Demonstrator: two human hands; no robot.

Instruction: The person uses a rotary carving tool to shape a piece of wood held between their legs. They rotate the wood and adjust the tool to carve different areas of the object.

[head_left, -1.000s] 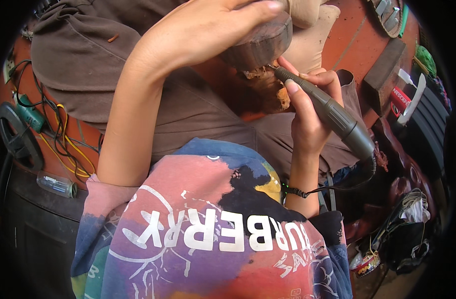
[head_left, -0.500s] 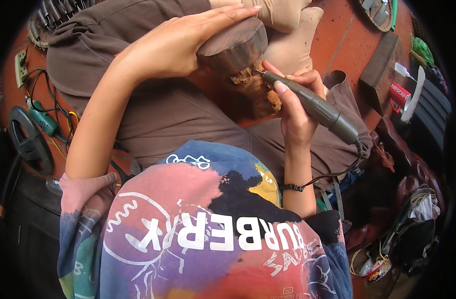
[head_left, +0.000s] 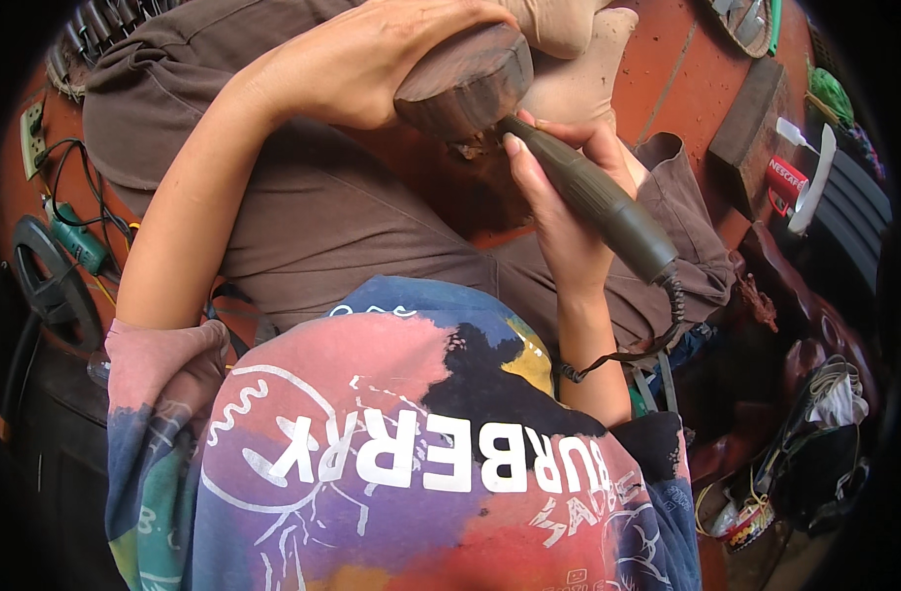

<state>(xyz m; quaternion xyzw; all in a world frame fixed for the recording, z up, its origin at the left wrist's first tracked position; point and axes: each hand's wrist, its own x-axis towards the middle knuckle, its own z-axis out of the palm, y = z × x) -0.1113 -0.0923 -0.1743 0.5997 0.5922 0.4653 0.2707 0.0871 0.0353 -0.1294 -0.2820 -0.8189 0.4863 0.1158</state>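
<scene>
A carved wood piece (head_left: pixel 460 84) with a thick, dark, flat-faced base is held up over my lap. My left hand (head_left: pixel 372 64) is closed round its far left side, with the fingertips out of sight behind it. Below the base only a small bit of lighter carved wood shows. My right hand (head_left: pixel 574 187) grips a dark olive rotary tool handpiece (head_left: pixel 600 202) like a pen, thumb and fingers near its front end. The handpiece's tip reaches the underside of the base, where the bit is hidden. A coiled dark cord (head_left: pixel 675 295) runs from its rear end past my right wrist.
On the red tiled floor at right lie a dark wood block (head_left: pixel 751 133), a red cup (head_left: pixel 785 185) and a pale blade-like strip (head_left: pixel 815 182). A power strip (head_left: pixel 32 138), cables and a green power tool (head_left: pixel 78 239) are at left. Several tools (head_left: pixel 96 34) stand far left.
The wood piece has tilted, and most of its lighter carved part has gone from view. My right hand has moved the handpiece left and in under the base.
</scene>
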